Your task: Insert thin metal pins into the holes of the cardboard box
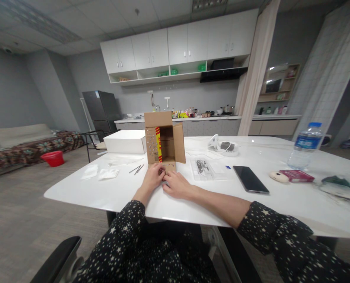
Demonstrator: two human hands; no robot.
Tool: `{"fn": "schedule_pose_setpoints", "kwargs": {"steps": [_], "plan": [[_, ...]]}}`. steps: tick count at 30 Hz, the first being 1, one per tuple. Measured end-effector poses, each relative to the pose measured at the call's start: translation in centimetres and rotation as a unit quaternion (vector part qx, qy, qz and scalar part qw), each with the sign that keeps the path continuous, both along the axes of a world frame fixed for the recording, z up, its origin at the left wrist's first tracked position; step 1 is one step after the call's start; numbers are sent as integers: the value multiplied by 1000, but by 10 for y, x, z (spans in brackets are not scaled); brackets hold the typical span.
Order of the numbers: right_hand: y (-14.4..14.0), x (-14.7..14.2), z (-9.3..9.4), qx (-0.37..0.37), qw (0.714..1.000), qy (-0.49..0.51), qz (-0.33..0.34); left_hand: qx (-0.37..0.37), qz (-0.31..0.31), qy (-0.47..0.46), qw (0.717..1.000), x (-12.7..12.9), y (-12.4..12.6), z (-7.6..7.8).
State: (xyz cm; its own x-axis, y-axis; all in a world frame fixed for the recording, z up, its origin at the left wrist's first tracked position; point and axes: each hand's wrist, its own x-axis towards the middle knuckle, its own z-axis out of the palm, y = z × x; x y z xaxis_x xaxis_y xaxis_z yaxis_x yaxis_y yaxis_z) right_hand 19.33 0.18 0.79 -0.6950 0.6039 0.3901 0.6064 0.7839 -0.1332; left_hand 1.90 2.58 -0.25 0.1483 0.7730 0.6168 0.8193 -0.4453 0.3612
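A small brown cardboard box (pixel 164 137) lies on its side on the white table (pixel 128 190), its flaps spread and its opening facing me. Both hands rest at the lower flap in front of it. My left hand (pixel 153 178) has its fingers curled on the flap's edge. My right hand (pixel 175 184) lies beside it, fingertips touching the same flap. I cannot tell whether either hand holds something small. A few thin dark metal pins (pixel 137 169) lie just left of the box.
A white flat box (pixel 125 141) stands behind left, crumpled tissues (pixel 100 173) nearer the left edge. Right of the box are a clear tray of small parts (pixel 205 168), a black phone (pixel 250 179), a water bottle (pixel 305 146) and a pink packet (pixel 295 175).
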Motion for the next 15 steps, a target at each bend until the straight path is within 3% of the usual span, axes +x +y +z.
{"fn": "schedule_pose_setpoints", "kwargs": {"steps": [15], "plan": [[0, 0, 0, 2, 1000, 0, 0, 10, -30, 8, 999, 0, 1, 0]]}}
